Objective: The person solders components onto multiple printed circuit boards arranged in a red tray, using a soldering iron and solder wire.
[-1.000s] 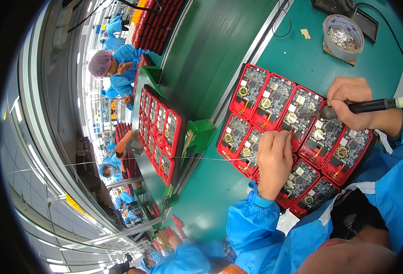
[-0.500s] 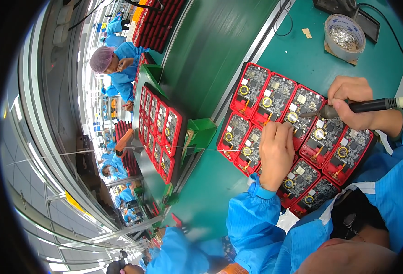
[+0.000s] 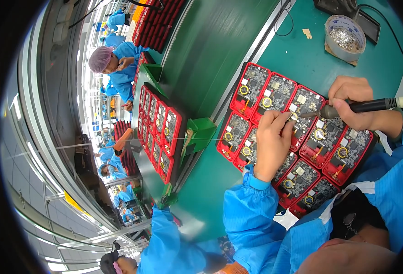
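Red-trayed circuit boards (image 3: 297,132) lay near the counter's edge; our right hand (image 3: 354,102) gripped the black soldering iron (image 3: 366,107), tip pointing left toward our left hand (image 3: 272,141), fingers pinching wire.

A round tin (image 3: 345,37) of silvery scrap sits at the far right of the green bench (image 3: 302,64). A dark conveyor belt (image 3: 215,50) runs alongside, carrying a second red tray of boards (image 3: 158,132) between green brackets (image 3: 200,132). Workers in blue coats (image 3: 119,61) sit beyond.
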The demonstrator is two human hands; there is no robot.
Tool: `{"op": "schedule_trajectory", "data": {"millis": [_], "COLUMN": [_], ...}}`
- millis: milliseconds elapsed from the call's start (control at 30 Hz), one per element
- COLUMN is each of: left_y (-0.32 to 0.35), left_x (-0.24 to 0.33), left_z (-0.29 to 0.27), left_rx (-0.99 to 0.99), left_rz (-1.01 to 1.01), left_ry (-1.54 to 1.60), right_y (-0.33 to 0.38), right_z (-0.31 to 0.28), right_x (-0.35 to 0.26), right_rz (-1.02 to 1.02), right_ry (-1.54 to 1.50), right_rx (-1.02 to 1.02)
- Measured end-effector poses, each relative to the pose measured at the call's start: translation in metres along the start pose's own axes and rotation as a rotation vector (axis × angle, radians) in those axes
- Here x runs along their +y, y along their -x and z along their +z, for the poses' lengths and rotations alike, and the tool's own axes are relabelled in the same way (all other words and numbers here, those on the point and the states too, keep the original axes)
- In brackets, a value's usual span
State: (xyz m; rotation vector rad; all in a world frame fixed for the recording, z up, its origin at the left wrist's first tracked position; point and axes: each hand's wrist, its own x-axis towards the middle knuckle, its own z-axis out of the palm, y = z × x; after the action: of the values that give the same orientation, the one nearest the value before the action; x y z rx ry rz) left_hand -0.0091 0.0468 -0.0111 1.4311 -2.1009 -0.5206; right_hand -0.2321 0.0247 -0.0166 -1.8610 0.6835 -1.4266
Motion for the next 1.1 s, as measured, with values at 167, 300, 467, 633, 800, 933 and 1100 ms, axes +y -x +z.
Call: {"op": "schedule_trajectory", "data": {"millis": [167, 300, 467, 633, 800, 933, 1100], "left_y": [-0.002, -0.002, -0.002, -0.002, 0.013, 0.031, 0.035], "left_x": [0.0, -0.001, 0.0, 0.004, 0.014, 0.026, 0.025], "left_z": [-0.001, 0.0, 0.0, -0.002, -0.019, -0.021, -0.018], "left_rx": [-0.003, 0.007, 0.011, -0.016, -0.027, -0.051, 0.048], "left_rz": [0.011, 0.039, 0.032, -0.031, 0.006, -0.034, -0.024], "left_ry": [-0.01, -0.025, -0.016, 0.065, 0.054, -0.059, -0.098], "right_y": [0.0, 0.0, 0.002, 0.003, 0.004, 0.005, 0.006], "right_z": [0.0, 0.0, -0.001, -0.004, -0.006, -0.003, 0.0], "right_x": [0.0, -0.001, 0.0, 0.003, 0.006, 0.005, 0.003], "right_rz": [-0.003, -0.008, -0.033, -0.078, -0.091, -0.062, -0.058], "right_ry": [0.0, 0.017, 0.029, -0.027, -0.023, -0.03, -0.01], "right_rx": [-0.003, -0.008, 0.001, 0.12, 0.108, 0.044, 0.009]}}
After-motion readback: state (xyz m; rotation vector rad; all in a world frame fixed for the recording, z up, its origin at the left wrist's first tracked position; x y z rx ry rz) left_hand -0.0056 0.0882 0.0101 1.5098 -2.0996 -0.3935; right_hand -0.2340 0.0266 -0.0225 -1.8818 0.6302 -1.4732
